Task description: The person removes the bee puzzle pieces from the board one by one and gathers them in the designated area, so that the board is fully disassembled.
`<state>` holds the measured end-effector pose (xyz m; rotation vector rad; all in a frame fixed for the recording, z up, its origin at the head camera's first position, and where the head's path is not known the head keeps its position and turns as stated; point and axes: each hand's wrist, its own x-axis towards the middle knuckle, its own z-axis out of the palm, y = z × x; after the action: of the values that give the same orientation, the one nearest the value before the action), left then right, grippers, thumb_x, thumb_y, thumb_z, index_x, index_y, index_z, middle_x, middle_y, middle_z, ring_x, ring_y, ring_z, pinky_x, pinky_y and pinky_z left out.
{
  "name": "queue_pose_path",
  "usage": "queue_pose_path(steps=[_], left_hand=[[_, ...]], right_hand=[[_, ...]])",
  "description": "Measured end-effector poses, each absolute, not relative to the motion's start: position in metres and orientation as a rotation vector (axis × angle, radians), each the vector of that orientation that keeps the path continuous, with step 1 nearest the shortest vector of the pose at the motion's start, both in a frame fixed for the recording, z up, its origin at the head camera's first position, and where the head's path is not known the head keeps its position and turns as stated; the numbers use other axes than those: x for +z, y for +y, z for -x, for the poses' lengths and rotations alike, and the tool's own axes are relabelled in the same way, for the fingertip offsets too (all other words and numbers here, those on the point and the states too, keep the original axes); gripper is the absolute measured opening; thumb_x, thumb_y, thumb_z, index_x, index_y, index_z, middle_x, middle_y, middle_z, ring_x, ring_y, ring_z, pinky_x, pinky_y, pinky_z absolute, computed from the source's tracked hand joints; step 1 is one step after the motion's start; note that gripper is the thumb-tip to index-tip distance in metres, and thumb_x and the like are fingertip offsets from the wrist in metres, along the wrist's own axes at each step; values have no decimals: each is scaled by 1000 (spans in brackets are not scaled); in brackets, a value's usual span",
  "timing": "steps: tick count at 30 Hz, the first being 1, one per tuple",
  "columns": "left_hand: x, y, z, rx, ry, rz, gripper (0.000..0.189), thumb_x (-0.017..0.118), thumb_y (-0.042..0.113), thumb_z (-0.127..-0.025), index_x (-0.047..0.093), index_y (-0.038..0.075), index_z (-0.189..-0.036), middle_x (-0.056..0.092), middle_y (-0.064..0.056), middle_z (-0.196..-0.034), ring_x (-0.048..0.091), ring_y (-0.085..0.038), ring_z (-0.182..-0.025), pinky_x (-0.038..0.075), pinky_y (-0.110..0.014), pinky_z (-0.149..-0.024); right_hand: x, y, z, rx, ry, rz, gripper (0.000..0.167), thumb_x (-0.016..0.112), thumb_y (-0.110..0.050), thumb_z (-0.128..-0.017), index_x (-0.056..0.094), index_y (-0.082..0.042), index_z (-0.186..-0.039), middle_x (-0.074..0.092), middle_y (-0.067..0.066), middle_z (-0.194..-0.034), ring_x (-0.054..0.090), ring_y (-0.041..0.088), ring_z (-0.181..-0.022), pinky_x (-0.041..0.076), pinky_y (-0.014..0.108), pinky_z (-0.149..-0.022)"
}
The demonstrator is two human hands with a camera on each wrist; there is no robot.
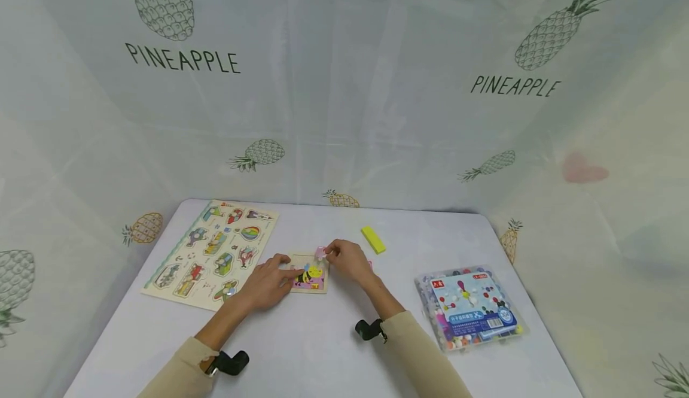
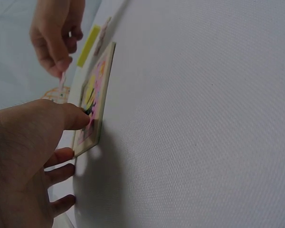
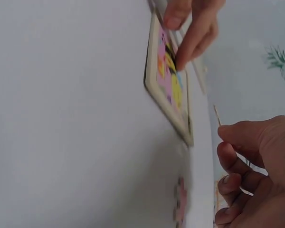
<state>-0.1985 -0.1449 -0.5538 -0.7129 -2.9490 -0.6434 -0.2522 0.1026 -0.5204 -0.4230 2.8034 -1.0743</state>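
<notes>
My right hand (image 1: pixel 351 261) pinches a pink puzzle piece (image 1: pixel 320 253) between thumb and forefinger. It holds the piece raised above the far edge of a small wooden puzzle board (image 1: pixel 309 291). A yellow and black bee picture (image 1: pixel 311 275) on a pink ground fills most of the board. My left hand (image 1: pixel 268 284) lies at the board's left side, its thumb (image 2: pixel 77 116) pressing on the picture and its other fingers spread by the edge. Another pink puzzle piece (image 3: pixel 180 202) lies on the table, mostly hidden behind my right hand in the head view.
A yellow block (image 1: pixel 373 239) lies beyond my right hand. On the left is a large wooden board (image 1: pixel 207 260) with vehicle pictures. A clear plastic box (image 1: pixel 470 307) of coloured molecule-model parts stands at the right. A pineapple-print cloth (image 1: pixel 344 87) hangs behind the white table (image 1: pixel 323 350).
</notes>
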Motion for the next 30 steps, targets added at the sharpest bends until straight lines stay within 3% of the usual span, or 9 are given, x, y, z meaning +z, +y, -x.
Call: queue_pose_path(steps=[11, 30], left_hand=[[-552, -145, 197, -670, -2926, 714, 31, 66, 20, -96, 73, 25, -126, 54, -15, -136, 57, -34, -119, 45, -56, -93], [-553, -143, 198, -662, -2938, 709, 31, 65, 21, -97, 73, 26, -126, 55, -16, -137, 57, -33, -120, 45, -56, -93]], right_hand=[[-531, 140, 248, -988, 2818, 405, 4, 71, -12, -92, 73, -13, -96, 62, -3, -82, 53, 13, -75, 44, 26, -64], [-541, 138, 246, -903, 2837, 419, 7, 74, -12, -91, 77, -17, -95, 58, -6, -84, 52, 14, -79, 46, 28, -70]])
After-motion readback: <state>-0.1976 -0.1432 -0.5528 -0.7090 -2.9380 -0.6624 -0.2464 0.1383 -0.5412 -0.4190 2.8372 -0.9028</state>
